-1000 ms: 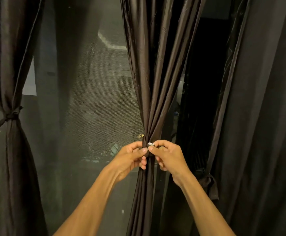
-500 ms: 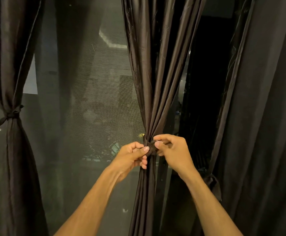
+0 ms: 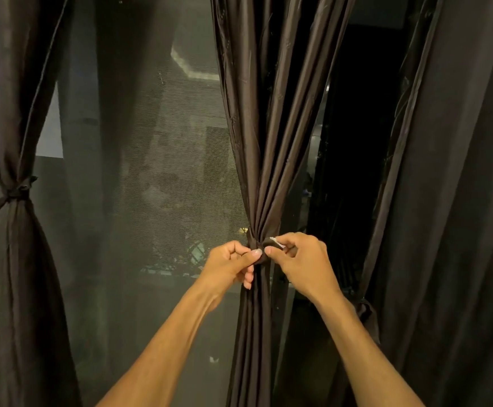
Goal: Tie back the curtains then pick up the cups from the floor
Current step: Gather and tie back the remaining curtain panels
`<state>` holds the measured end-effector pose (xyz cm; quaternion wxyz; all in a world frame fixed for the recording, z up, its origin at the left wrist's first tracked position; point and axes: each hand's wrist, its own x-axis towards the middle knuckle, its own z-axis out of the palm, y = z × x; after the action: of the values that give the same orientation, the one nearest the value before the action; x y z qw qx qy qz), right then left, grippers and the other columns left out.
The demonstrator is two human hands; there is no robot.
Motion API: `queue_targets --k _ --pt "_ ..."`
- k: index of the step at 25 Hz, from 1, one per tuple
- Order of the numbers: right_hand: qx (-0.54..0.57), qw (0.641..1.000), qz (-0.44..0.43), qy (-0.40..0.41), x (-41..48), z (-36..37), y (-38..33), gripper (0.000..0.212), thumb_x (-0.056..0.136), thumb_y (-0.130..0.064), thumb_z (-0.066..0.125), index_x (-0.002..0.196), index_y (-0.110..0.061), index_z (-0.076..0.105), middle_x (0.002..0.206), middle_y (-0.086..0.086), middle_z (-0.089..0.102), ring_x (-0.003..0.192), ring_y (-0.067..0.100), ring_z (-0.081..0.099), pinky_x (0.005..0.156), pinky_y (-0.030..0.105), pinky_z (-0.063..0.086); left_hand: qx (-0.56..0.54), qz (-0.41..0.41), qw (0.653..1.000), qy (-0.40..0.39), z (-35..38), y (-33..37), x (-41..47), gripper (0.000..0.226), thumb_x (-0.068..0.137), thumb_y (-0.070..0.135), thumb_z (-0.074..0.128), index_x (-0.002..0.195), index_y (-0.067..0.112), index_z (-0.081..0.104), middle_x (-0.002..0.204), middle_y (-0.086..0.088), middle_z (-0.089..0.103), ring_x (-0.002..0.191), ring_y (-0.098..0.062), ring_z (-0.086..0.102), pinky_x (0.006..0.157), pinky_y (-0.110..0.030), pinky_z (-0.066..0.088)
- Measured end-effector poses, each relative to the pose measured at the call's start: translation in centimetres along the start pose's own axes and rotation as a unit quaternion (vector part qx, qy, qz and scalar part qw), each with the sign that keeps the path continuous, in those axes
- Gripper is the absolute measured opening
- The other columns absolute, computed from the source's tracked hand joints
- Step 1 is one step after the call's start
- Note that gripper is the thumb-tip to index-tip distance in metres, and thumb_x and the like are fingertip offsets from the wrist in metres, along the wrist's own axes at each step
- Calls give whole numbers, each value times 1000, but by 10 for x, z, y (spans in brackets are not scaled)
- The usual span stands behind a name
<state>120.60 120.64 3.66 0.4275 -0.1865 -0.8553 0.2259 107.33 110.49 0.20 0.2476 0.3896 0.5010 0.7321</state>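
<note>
Head view: the middle curtain hangs gathered beside the mesh screen, soft, light and slippery-looking, best gripped at its cinched waist. Left hand pinches the tie band; right hand pinches its white-tagged end, now drawn rightward (half a second ago it was tucked in). No cups visible.

Middle curtain hangs at 12 o'clock, in front of the window screen. Tied curtain sits at 9 o'clock, loose curtain at 3.

open gap between curtains, mesh behind
</note>
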Motion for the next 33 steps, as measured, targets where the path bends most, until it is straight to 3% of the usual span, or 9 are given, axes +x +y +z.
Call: queue_targets --k 4,7,9,13,15,18,24,30,33 --pt "76 995 51 46 0 6 2 13 90 -23 69 78 -24 73 66 -3 71 66 10 70 67 33 60 -65 -10 998 -5 4 -4 -6 19 82 14 68 71 10 54 59 -8 54 46 -16 52 45 -26 47" --pt "223 960 144 94 3 4 2 11 92 -11 67 83 -14 73 69 6 73 62 13 72 58 24 60 -107 -16 994 0 2 -7 -10 20 82 14 67 69 11 52 58 -7 54 46 -15 51 44 -25 48" --pt "251 950 160 98 5 3 4 9 92 -9 65 87 -8 72 72 12 73 63 17 72 56 24 58 -89 -7 996 3 -2 -5 -9 18 84 10 66 72 8 54 58 -8 54 45 -15 51 43 -26 47" --pt "95 992 72 46 1 1 8 15 92 -15 66 86 -29 67 75 -6 71 72 6 69 69 29 59 58 37 997 16 -13 6 -4 7 85 1 67 86 0 61 57 -10 56 42 -17 52 41 -26 48" --pt "23 999 32 14 -3 -3 6 15 93 -17 64 101 -29 69 88 -9 72 84 5 68 78 30 58 119 58 991 12 -17 9 -2 4 87 1 66 87 1 62 54 -7 55 40 -14 52 41 -25 48" --pt "-70 997 -13 26 -3 -4 2 25 95 -19 59 117 -27 70 109 -9 72 103 8 66 91 30 55 166 74 983 4 -19 8 -1 9 88 3 66 80 3 61 52 -5 56 41 -14 53 43 -25 47" --pt "-54 997 34 48 12 -11 0 19 92 -16 60 95 -26 76 88 -4 74 87 15 68 78 33 57 181 68 981 4 -27 9 -5 14 88 2 65 78 2 56 54 -6 56 41 -13 52 41 -24 45" --pt "-5 997 66 50 13 -2 -1 19 93 -14 63 104 -22 76 93 -4 73 91 13 69 87 38 59 152 72 985 47 -26 3 -11 11 88 1 65 81 0 57 56 -8 55 41 -12 52 39 -25 46" --pt "9 997 61 51 4 9 3 22 95 -15 62 111 -24 72 96 -5 72 93 9 68 88 36 58 96 61 991 67 -21 -7 -17 9 89 1 64 94 -2 57 58 -6 54 46 -15 54 44 -28 51"
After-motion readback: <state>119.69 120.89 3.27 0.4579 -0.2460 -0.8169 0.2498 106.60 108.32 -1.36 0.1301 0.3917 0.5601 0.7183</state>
